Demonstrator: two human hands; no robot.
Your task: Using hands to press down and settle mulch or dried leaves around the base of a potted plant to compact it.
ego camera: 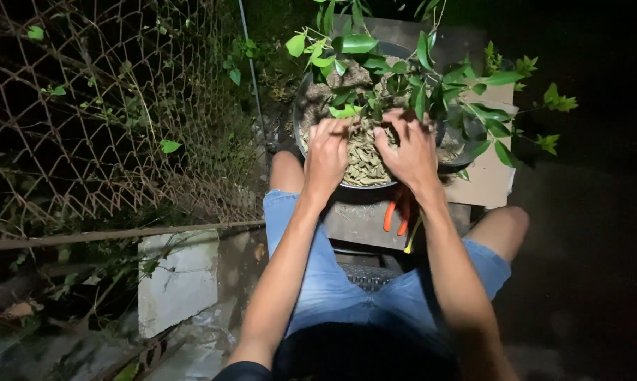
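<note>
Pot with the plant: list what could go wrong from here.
1. The pot sits at the near edge of its stand, rim overhanging toward the knees; pressing on the dry leaves with both hands, left hand and right hand, might tip it.
2. The orange-handled tool lies under the right wrist and could get knocked off.
3. Stems crowd over the fingers and may snap.

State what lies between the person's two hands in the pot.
In the head view, dry brown leaves on the pot's soil fill the gap between the left hand and right hand, with the plant's stems rising just beyond.
</note>
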